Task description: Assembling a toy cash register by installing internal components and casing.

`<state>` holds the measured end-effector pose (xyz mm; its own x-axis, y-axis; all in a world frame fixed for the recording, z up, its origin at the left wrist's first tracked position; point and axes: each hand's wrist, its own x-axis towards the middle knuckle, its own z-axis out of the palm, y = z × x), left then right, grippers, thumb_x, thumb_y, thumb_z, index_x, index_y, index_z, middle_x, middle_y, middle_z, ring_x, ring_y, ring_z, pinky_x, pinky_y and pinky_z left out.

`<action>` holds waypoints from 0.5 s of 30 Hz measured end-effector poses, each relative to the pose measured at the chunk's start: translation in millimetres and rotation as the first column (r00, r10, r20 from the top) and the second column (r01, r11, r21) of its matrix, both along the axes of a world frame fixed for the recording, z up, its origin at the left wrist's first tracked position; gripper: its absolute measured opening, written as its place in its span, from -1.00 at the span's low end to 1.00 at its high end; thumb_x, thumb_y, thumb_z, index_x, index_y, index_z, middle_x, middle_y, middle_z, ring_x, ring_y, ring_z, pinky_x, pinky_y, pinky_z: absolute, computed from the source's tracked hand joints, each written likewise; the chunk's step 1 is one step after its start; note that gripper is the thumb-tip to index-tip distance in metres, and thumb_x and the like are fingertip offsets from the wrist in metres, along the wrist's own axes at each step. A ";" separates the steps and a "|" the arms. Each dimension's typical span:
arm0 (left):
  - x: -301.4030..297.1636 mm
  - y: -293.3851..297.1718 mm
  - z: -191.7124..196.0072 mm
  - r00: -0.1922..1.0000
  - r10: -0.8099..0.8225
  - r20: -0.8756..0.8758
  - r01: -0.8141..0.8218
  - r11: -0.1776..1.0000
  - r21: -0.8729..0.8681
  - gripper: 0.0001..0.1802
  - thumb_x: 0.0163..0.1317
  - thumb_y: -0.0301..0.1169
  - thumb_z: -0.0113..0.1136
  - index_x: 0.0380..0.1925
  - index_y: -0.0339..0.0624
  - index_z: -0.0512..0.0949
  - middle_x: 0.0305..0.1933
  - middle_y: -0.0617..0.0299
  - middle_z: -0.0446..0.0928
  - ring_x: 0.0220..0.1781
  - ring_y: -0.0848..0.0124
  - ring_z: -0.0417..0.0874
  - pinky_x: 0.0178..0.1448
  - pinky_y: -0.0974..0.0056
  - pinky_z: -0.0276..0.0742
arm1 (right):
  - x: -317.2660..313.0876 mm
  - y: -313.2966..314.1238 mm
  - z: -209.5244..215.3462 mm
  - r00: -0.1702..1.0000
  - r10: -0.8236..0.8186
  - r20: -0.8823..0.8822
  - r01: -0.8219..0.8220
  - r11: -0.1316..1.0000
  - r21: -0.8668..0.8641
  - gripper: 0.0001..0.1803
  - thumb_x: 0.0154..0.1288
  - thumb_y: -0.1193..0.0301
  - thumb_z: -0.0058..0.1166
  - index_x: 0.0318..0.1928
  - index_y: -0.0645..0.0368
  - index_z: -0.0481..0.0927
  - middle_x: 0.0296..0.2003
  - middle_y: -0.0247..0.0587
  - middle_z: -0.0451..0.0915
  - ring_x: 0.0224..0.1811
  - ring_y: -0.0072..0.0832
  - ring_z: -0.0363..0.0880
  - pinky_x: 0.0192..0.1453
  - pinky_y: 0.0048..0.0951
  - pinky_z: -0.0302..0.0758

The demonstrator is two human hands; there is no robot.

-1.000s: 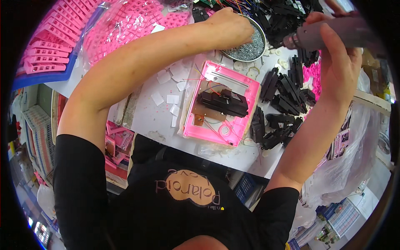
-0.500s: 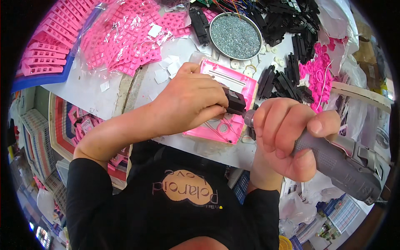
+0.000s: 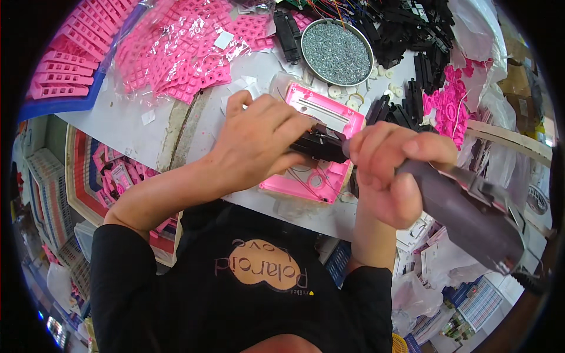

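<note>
My left hand (image 3: 256,138) steadies a black plastic housing (image 3: 321,146) between thumb and fingers, its other fingers partly raised. The housing is over a pink plastic casing (image 3: 347,115) with thin wires and a round ring at its near end. In my right hand (image 3: 400,159) is a grey electric screwdriver (image 3: 465,212), gripped round its body and slanting down from the lower right. Its front end meets the right end of the housing; the bit's tip cannot be made out.
Beyond the casing stands a round tin of small screws (image 3: 336,53). Black plastic parts (image 3: 406,29) heap up at the back right, beside pink small parts (image 3: 450,103). Bagged pink pieces (image 3: 170,53) and a blue tray (image 3: 97,97) of pink frames occupy the left.
The screwdriver has shifted left and slightly up, with its rear end swung inward. My left fingers have lifted and spread a little, and the black housing shows more of its length.
</note>
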<state>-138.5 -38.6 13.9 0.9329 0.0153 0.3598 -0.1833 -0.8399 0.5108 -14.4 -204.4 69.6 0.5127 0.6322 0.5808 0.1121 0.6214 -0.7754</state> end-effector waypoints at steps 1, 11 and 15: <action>-1.3 0.7 -6.1 1.000 -0.026 0.012 0.026 1.000 -0.003 -0.40 -0.09 -0.14 0.56 0.00 0.02 0.59 -0.10 0.31 0.58 -0.11 0.30 0.56 0.09 0.03 0.14 | -0.3 1.9 -3.5 1.000 -0.015 0.001 0.015 1.000 0.000 -0.63 0.34 0.47 0.17 0.06 0.28 0.36 -0.52 -0.22 0.49 -0.50 -0.44 0.45 -0.33 -0.28 0.50; 1.8 5.0 -20.4 0.991 -0.112 0.066 0.119 0.987 -0.112 -0.41 -0.05 -0.17 0.53 0.02 -0.02 0.58 -0.15 0.32 0.58 -0.15 0.32 0.56 0.04 0.06 0.12 | -8.4 7.7 -8.2 0.999 -0.045 -0.013 0.044 0.996 -0.082 -0.65 0.32 0.48 0.19 0.02 0.28 0.37 -0.49 -0.22 0.50 -0.47 -0.44 0.48 -0.25 -0.26 0.56; 2.7 5.5 -21.4 0.985 -0.143 0.099 0.154 0.981 -0.114 -0.45 -0.04 -0.17 0.52 -0.03 -0.04 0.57 -0.16 0.31 0.58 -0.17 0.33 0.57 0.05 0.05 0.12 | -9.8 14.4 -14.9 0.998 -0.052 0.039 0.056 0.993 -0.102 -0.71 0.30 0.51 0.18 -0.05 0.25 0.38 -0.53 -0.24 0.46 -0.52 -0.45 0.44 -0.33 -0.29 0.51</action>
<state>-135.8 -33.1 -7.5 0.8920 -0.0728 0.4462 -0.3513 -0.7329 0.5827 -24.2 -190.0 54.7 0.5275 0.6616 0.5330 0.1731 0.5305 -0.8298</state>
